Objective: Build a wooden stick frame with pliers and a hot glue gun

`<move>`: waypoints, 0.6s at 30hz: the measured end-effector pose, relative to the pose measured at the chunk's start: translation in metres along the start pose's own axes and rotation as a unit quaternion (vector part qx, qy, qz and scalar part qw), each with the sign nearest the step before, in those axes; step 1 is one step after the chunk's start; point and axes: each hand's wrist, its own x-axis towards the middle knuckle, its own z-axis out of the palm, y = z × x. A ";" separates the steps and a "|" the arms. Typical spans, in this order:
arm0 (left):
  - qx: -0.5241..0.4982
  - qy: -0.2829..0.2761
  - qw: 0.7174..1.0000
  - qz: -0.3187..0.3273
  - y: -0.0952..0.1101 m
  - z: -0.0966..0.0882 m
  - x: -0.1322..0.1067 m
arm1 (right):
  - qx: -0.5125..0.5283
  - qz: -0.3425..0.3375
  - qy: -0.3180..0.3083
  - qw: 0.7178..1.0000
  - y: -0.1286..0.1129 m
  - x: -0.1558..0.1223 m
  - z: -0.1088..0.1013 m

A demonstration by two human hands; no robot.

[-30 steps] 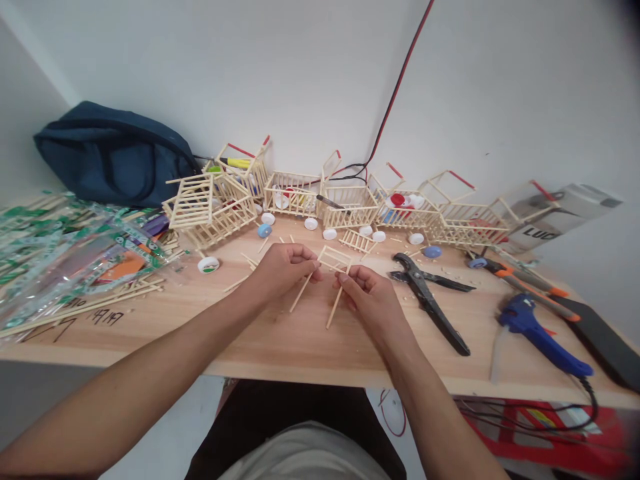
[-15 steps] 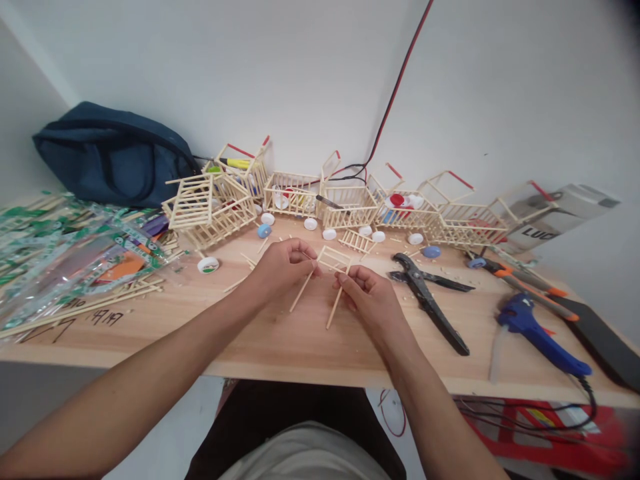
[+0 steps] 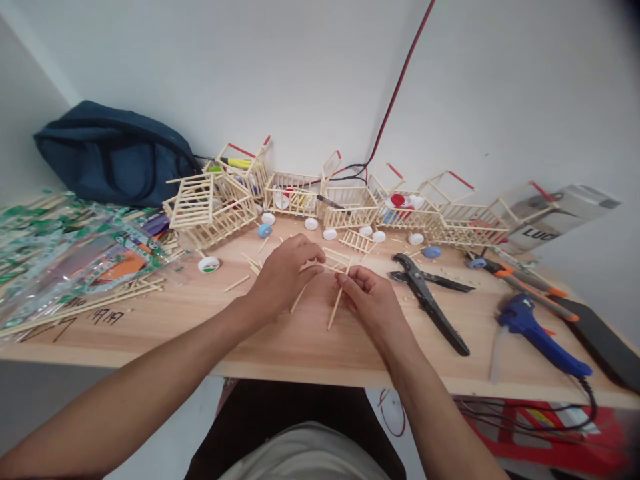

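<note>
A small wooden stick frame [image 3: 333, 313], two long sticks joined by crosspieces at the far end, is held above the table in front of me. My right hand [image 3: 370, 293] pinches its right stick between thumb and fingers. My left hand [image 3: 287, 270] is over the left stick, its thumb and forefinger apart, and covers part of that side. Beyond the hands stands a row of stick-built carts, among them a cart [image 3: 350, 207] with white wheels. A loose ladder-like stick panel [image 3: 357, 240] lies just behind the frame.
To the right lie black cutters [image 3: 430, 303], a blue glue gun [image 3: 545, 333] and orange-handled pliers [image 3: 540, 293]. Plastic-wrapped sticks [image 3: 100, 260] cover the left side, before a dark blue bag [image 3: 120, 157]. A white bottle cap [image 3: 209, 265] sits left of my hands.
My left hand has loosened its pinch on the left stick, with the fingers now spread and raised slightly over it. My right hand and the frame have hardly moved.
</note>
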 end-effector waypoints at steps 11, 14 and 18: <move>0.030 0.052 0.996 -0.059 -0.012 -0.027 0.011 | -0.015 -0.004 0.005 1.000 0.000 -0.001 -0.002; 0.119 0.068 0.987 -0.087 -0.027 -0.040 0.013 | -0.017 -0.007 0.005 1.000 0.002 -0.001 -0.003; 0.153 -0.010 0.982 -0.111 -0.047 -0.041 0.011 | -0.019 -0.005 0.002 1.000 0.001 -0.001 -0.003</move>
